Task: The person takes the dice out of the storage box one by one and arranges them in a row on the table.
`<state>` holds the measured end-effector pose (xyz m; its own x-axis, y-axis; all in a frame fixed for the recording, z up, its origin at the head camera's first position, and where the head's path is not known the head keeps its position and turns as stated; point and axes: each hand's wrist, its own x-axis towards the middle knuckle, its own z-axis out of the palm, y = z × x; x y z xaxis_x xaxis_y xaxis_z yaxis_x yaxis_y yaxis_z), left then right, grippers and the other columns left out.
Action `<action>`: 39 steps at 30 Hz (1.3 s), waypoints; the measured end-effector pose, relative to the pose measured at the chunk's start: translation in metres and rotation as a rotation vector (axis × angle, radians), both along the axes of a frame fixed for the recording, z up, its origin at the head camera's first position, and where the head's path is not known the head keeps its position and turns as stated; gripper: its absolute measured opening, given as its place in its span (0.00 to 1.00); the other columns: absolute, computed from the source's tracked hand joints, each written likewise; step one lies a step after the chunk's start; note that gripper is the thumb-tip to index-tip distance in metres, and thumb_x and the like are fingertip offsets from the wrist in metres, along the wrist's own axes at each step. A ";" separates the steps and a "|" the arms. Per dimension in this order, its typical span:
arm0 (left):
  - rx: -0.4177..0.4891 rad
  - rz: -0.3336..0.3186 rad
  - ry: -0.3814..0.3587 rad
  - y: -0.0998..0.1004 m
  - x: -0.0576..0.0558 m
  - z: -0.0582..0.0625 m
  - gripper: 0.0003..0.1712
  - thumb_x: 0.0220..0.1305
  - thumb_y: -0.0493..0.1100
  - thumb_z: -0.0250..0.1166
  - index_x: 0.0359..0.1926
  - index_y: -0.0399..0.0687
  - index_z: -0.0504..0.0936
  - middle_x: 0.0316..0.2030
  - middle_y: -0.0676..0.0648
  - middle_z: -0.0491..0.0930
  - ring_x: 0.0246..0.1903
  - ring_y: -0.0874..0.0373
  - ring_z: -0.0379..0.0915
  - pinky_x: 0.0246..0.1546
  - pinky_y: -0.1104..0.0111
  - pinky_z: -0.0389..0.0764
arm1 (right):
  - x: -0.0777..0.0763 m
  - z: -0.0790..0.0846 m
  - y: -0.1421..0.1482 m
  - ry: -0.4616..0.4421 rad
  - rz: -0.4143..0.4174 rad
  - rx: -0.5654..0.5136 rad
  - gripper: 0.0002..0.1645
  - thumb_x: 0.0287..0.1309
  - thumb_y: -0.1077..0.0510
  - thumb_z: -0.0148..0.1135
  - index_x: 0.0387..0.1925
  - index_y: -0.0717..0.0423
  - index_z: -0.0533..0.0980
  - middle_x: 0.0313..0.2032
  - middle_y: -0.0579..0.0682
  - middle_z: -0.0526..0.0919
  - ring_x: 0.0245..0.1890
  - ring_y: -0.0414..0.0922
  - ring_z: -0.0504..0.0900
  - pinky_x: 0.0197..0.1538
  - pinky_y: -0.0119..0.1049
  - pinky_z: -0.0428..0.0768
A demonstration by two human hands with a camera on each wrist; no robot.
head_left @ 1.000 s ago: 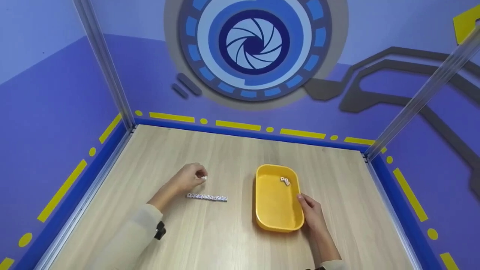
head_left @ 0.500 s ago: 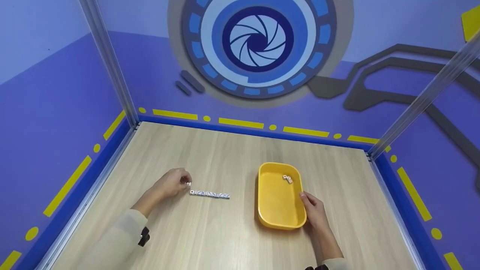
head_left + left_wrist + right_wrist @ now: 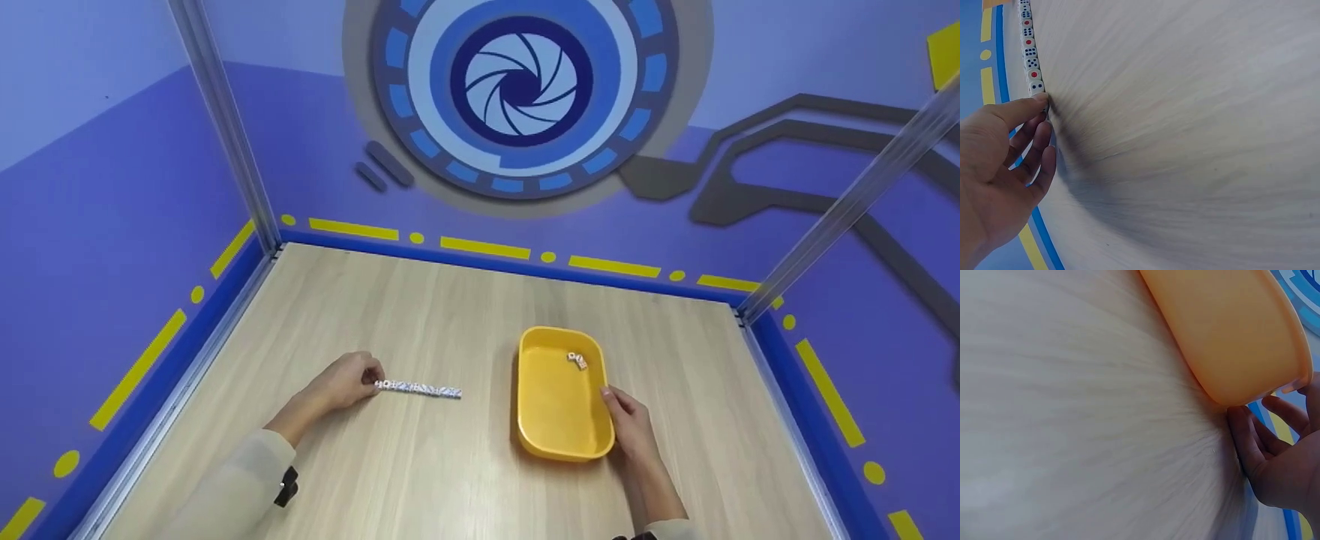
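My left hand is at the left end of a straight row of white dice on the table. Thumb and forefinger pinch one die there, mostly covered by the fingertips. In the left wrist view the dice touch end to end, showing red and dark pips, and the thumb is against the near end. A yellow plastic bin stands right of the row. My right hand holds its right wall, thumb on the rim and the other fingers against the outside. Several loose dice lie inside, near the far right corner.
The wooden table is enclosed by blue-purple panels at the back and both sides. Metal posts rise at the back corners. Bare tabletop lies between the row and the bin.
The left hand has moved left and toward me with its die, down to the row's left end. The right hand keeps its hold on the bin. The view has shifted slightly.
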<state>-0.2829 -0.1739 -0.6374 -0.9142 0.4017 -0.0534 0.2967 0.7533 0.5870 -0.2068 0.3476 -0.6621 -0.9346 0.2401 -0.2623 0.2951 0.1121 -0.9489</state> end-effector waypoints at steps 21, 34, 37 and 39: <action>-0.013 0.006 0.024 0.006 -0.002 -0.006 0.06 0.58 0.36 0.71 0.37 0.48 0.85 0.34 0.51 0.76 0.35 0.58 0.72 0.39 0.62 0.75 | 0.000 -0.002 0.001 0.014 -0.002 -0.022 0.39 0.64 0.33 0.57 0.68 0.51 0.70 0.58 0.55 0.79 0.51 0.50 0.82 0.48 0.39 0.82; -0.036 -0.027 0.074 0.014 0.000 0.006 0.22 0.59 0.55 0.72 0.45 0.45 0.83 0.39 0.50 0.78 0.41 0.54 0.75 0.46 0.58 0.77 | -0.002 -0.004 -0.001 0.003 -0.009 0.002 0.39 0.64 0.34 0.58 0.68 0.51 0.70 0.59 0.56 0.78 0.50 0.51 0.81 0.49 0.39 0.82; 0.000 -0.040 0.129 0.026 -0.001 0.013 0.26 0.62 0.60 0.67 0.49 0.45 0.82 0.42 0.50 0.77 0.44 0.53 0.75 0.48 0.58 0.77 | -0.001 -0.003 0.000 0.003 -0.012 -0.009 0.38 0.65 0.35 0.58 0.68 0.51 0.70 0.59 0.56 0.78 0.50 0.51 0.81 0.49 0.40 0.82; 0.027 -0.051 0.157 0.038 -0.003 0.020 0.26 0.64 0.61 0.66 0.51 0.45 0.82 0.44 0.51 0.77 0.47 0.53 0.75 0.50 0.58 0.77 | -0.001 -0.001 0.000 0.004 -0.011 -0.014 0.38 0.65 0.34 0.58 0.67 0.51 0.70 0.59 0.57 0.78 0.50 0.51 0.81 0.48 0.40 0.82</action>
<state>-0.2864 -0.1360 -0.6173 -0.8888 0.4473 0.1003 0.4241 0.7195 0.5499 -0.2076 0.3478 -0.6634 -0.9330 0.2465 -0.2623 0.2927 0.0953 -0.9515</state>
